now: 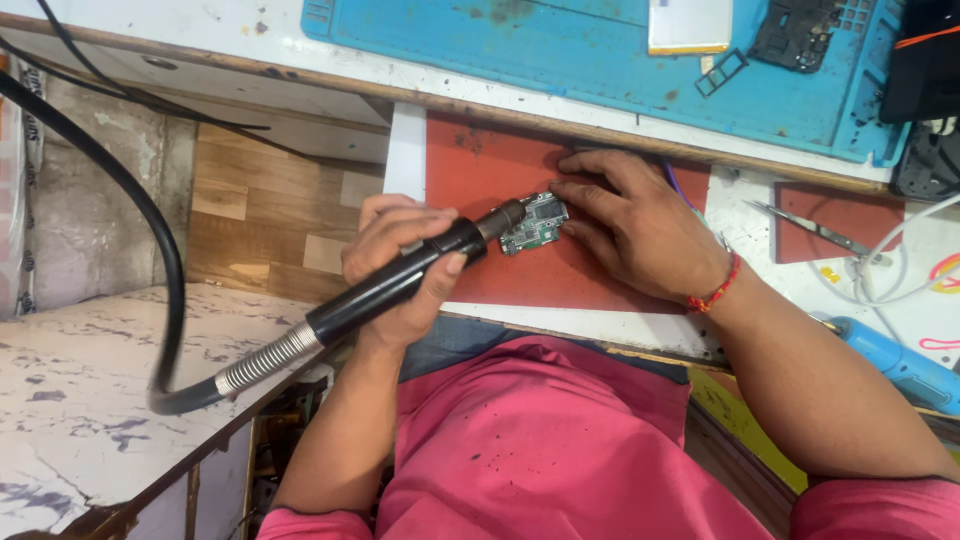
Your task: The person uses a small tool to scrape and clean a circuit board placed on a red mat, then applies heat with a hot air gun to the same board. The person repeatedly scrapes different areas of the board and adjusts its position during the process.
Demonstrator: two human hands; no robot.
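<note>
My left hand [395, 265] grips a black hot-air handpiece [400, 280] with a metal nozzle and a ribbed hose trailing to the lower left. Its nozzle tip points at a small green circuit board [533, 226] lying on a red mat [480, 180]. My right hand [630, 220] rests flat on the mat, fingers pressing on the board's right edge and holding it down. A red thread band circles my right wrist.
A blue work mat [600, 60] lies at the back with a phone frame [795, 35] and a light panel [690, 25]. Metal tweezers [810, 228] rest on a second red pad at right. A blue tool [890, 360] and white cables sit at the right edge.
</note>
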